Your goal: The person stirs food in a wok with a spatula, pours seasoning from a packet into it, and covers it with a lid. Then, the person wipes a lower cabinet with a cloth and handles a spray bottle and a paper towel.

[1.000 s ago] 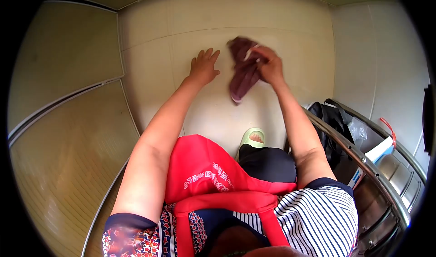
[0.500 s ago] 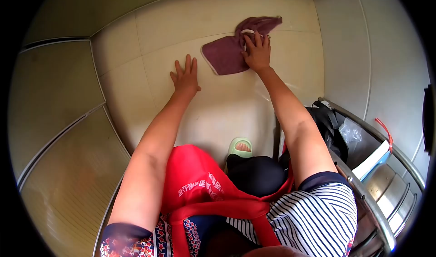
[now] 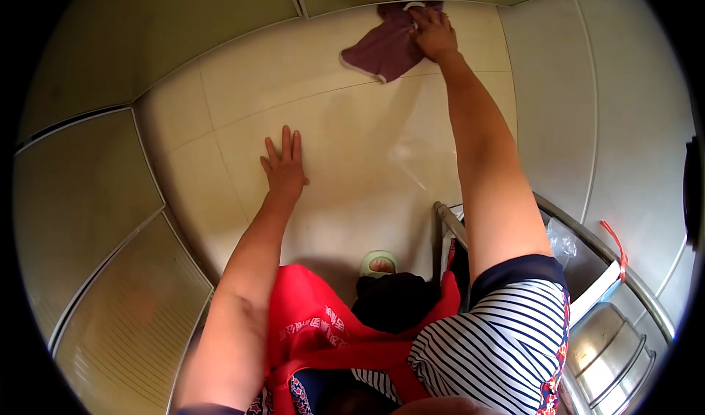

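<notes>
A purple cleaning cloth (image 3: 393,44) with a pale edging lies rumpled on the tiled floor, against the base of the far panel. My right hand (image 3: 436,36) presses down on its bunched right part, fingers curved over the fabric; what the fingertips pinch is partly hidden. Lower and to the left, my left hand (image 3: 286,167) rests palm down on the bare floor (image 3: 338,165), its fingers spread and nothing in them.
Cabinet panels (image 3: 88,173) border the left side, and a grey wall (image 3: 558,107) stands on the right. Close by my right arm is a metal-framed rack (image 3: 580,231) holding a steel pot (image 3: 598,341) and a plastic bag (image 3: 561,240). A green slipper (image 3: 378,259) is below.
My right hand has pushed the cloth away from me to the far panel, and the cloth has folded up more. The view has shifted; my left hand stays spread on the floor.
</notes>
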The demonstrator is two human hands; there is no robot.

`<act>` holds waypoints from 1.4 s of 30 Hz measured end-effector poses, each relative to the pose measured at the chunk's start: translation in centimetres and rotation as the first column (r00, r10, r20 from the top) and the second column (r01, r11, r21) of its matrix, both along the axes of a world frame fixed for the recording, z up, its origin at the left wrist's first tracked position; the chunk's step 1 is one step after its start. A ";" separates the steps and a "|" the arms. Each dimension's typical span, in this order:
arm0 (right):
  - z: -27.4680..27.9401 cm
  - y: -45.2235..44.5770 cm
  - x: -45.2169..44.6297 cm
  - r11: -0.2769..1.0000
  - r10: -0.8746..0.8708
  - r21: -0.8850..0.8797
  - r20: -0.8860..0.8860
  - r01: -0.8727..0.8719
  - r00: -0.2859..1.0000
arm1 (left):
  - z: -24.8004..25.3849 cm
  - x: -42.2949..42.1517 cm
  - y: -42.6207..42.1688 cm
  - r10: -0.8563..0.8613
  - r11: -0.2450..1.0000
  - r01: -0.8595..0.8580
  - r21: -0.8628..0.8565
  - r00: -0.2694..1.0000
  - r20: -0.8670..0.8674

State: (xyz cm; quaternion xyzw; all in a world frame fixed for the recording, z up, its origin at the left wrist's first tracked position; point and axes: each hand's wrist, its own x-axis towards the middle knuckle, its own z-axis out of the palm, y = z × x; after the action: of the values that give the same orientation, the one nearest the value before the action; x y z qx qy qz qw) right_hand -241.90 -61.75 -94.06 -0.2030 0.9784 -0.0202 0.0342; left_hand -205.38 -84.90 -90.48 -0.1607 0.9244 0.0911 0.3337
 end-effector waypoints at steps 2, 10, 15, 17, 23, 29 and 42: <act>0.0 1.3 -1.9 0.997 -0.081 -0.002 0.034 0.081 0.996 | 0.0 -0.2 0.0 0.000 1.000 0.000 -0.006 1.000 0.009; -6.3 12.6 -4.2 0.951 -0.279 0.146 0.013 0.274 0.960 | -2.2 -0.8 0.0 -0.030 0.989 0.032 -0.143 0.999 0.020; -2.7 6.0 3.5 0.726 -0.687 0.041 0.048 0.686 0.725 | -1.9 -1.5 0.5 -0.020 0.987 0.011 -0.162 0.999 -0.049; -2.2 3.2 5.5 0.748 -0.664 0.037 0.023 0.663 0.748 | -0.7 -2.0 0.3 -0.007 0.996 0.007 -0.091 1.000 -0.005; -9.4 -6.7 7.1 0.983 -0.182 -0.064 -0.331 0.171 0.926 | -0.9 -1.8 -1.7 -0.018 0.992 0.037 0.117 0.987 -0.160; 2.4 -27.4 19.1 0.996 0.083 -0.034 0.229 -0.077 0.970 | -0.4 3.0 -5.8 0.233 0.895 -0.048 0.444 0.899 -0.371; 3.5 -43.6 31.2 0.699 0.715 -0.171 0.163 -0.694 0.680 | 2.0 15.0 -12.1 0.612 0.745 -0.547 0.383 0.330 -0.719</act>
State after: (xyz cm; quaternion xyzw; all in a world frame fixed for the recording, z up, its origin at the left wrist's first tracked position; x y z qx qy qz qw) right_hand -210.72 -105.31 -90.53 -0.5617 0.8127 -0.0738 0.1362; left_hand -190.36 -97.03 -88.43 -0.4061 0.8451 0.2991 -0.1770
